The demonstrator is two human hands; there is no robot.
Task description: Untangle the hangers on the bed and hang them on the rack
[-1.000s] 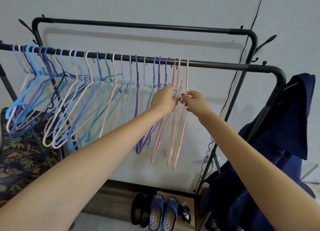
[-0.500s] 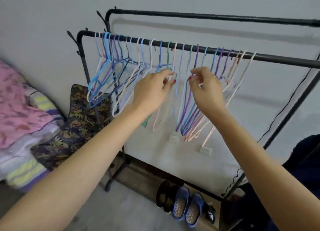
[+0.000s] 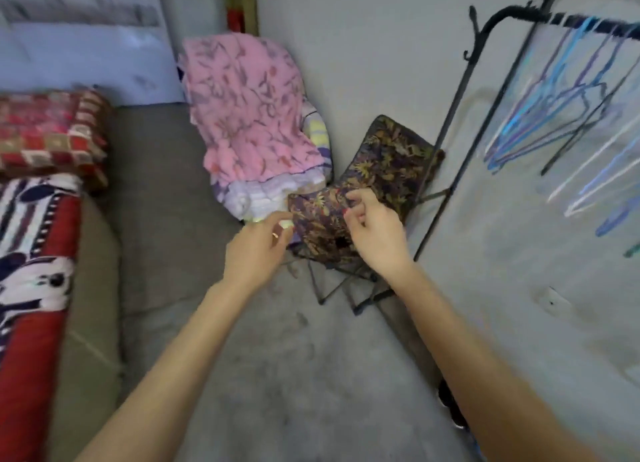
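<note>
The black rack stands at the right edge, blurred, with several blue, purple and white hangers hooked on its bar. My left hand and my right hand float side by side in the middle of the view, away from the rack, in front of a folding chair. Both hands hold nothing; the fingers are loosely curled and apart. The bed with its grey sheet lies at the left, and I see no hangers on the part in view.
A folding chair with a dark floral seat stands between bed and rack. A pink quilt is piled over folded bedding at the bed's corner. A red patterned pillow and a red-and-white blanket lie at the left. Grey floor below.
My view has swung left and down from the rack toward the bed and chair. Both hands have let go of the hangers and dropped away from the bar.
</note>
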